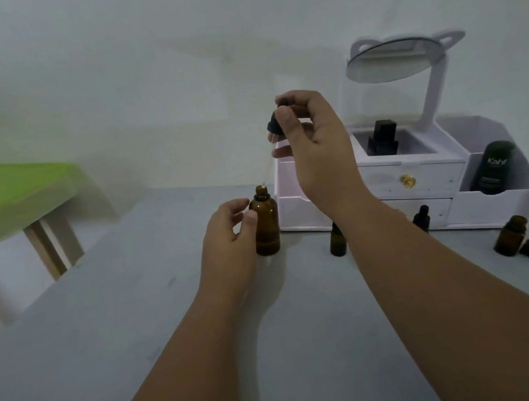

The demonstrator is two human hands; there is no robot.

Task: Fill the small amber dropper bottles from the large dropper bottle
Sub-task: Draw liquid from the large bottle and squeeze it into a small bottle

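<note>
Grey table [140, 341] against a pale wall, white organiser [426, 181] at the back. Large amber bottle [265, 226] stands uncapped, just left of the organiser. Left hand [227, 237] curls loosely beside it, fingers apart, thumb near the glass; contact unclear. Right hand [313, 144] pinches the black dropper cap [273, 124] above the bottle's mouth. Small amber bottles [510, 236] stand to the right.

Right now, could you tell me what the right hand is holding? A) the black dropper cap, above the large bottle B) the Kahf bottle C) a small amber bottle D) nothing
A: the right hand pinches the black dropper cap above the open large bottle.
</note>
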